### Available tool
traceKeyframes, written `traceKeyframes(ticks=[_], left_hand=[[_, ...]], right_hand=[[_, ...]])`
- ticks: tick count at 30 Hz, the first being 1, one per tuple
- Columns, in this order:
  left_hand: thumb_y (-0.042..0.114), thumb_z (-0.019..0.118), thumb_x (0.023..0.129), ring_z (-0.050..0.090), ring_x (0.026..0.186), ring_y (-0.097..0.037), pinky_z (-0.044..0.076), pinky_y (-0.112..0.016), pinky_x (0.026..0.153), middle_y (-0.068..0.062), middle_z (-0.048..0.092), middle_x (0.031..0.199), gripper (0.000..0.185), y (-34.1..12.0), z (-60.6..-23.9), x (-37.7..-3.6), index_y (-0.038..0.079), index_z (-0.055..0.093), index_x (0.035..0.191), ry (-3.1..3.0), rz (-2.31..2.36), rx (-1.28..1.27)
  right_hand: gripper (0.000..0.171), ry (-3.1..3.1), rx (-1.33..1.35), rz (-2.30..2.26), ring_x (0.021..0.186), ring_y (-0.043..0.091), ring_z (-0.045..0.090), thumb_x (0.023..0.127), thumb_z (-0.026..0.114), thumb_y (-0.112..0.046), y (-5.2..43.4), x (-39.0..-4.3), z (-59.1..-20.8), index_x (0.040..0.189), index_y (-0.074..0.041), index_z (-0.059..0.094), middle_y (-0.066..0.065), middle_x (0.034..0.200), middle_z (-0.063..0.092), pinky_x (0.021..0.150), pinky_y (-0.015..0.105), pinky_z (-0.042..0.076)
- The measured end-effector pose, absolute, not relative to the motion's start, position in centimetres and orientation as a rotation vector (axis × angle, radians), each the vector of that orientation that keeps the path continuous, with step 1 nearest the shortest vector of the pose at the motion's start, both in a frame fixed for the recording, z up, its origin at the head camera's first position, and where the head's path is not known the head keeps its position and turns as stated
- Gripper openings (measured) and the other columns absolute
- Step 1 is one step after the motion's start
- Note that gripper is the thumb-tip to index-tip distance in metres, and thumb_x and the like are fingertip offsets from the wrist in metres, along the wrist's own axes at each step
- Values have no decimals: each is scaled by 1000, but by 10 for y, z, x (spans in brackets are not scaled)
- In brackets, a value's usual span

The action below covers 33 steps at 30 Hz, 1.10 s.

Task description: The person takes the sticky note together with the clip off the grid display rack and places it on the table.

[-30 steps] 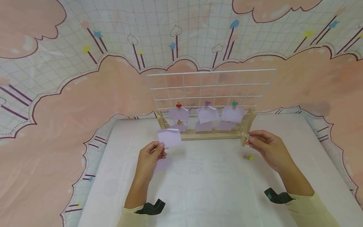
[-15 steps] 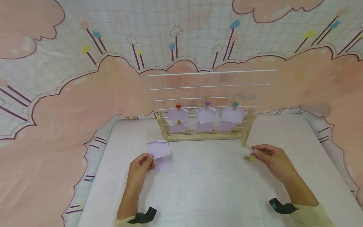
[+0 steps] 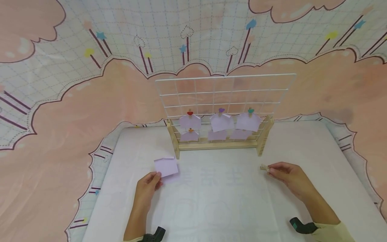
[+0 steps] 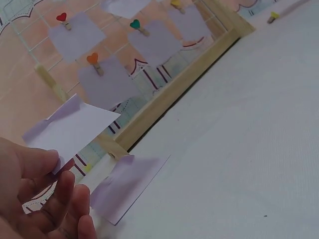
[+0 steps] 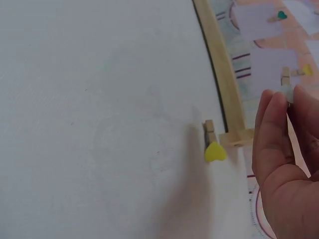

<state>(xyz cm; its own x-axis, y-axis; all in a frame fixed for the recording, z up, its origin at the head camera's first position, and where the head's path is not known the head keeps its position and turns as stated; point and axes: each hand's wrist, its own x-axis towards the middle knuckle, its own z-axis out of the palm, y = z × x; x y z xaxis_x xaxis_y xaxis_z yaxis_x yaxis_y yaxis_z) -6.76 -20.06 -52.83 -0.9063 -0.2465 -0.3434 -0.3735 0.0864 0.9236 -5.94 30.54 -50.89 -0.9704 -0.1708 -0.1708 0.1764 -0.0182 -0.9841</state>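
Head view shows the left hand (image 3: pixel 147 187), lower left of centre, pinching a pale purple paper slip (image 3: pixel 165 167) by its lower edge between thumb and fingers, the slip raised just above the white table (image 3: pixel 217 201). In the left wrist view the same slip (image 4: pixel 75 130) sits at the left of the frame, thumb on its near corner, and a second purple slip (image 4: pixel 127 185) lies flat on the table just below it. The right hand (image 3: pixel 287 176), right of centre in the head view, has its fingers curled around a small wooden clothespin (image 3: pixel 264 167) whose tip pokes out to the left, low over the table. In the right wrist view another clothespin with a yellow heart (image 5: pixel 213 144) lies on the table beside the wooden base rail, at centre right of the frame. Behind both hands, at mid-frame, stands a white wire grid (image 3: pixel 223 97) in a wooden stand (image 3: pixel 217 145), with purple slips clipped to it by pins bearing red (image 3: pixel 189 113), purple (image 3: pixel 221 110) and teal (image 3: pixel 250 110) hearts. A pink cloud-patterned backdrop (image 3: pixel 75 111) fills the rest.
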Motion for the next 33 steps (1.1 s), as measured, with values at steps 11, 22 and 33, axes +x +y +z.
traceKeyframes(ticks=[11,22,33], left_hand=[[19,67,100,64,77,-12,56,-20,73,-5,68,84,30,-207,-533,-61,-7,68,116,2267,1835,-656],[18,68,99,62,84,-14,54,-17,74,-4,69,88,27,-205,-539,-59,-5,71,111,2317,1749,-633],[18,73,96,63,81,-11,54,-17,72,-3,72,86,29,-206,-543,-58,-6,73,112,2355,1729,-616]], right_hand=[[37,2350,170,-1596,96,-1,61,95,73,-21,310,-59,-521,118,8,69,3,113,71,81,17,54],[39,2476,228,-1335,93,8,60,94,75,-33,313,-60,-526,118,-2,73,11,118,71,77,19,50],[40,2500,258,-1252,96,16,58,93,75,-37,313,-65,-528,117,-5,73,11,117,72,77,22,47]])
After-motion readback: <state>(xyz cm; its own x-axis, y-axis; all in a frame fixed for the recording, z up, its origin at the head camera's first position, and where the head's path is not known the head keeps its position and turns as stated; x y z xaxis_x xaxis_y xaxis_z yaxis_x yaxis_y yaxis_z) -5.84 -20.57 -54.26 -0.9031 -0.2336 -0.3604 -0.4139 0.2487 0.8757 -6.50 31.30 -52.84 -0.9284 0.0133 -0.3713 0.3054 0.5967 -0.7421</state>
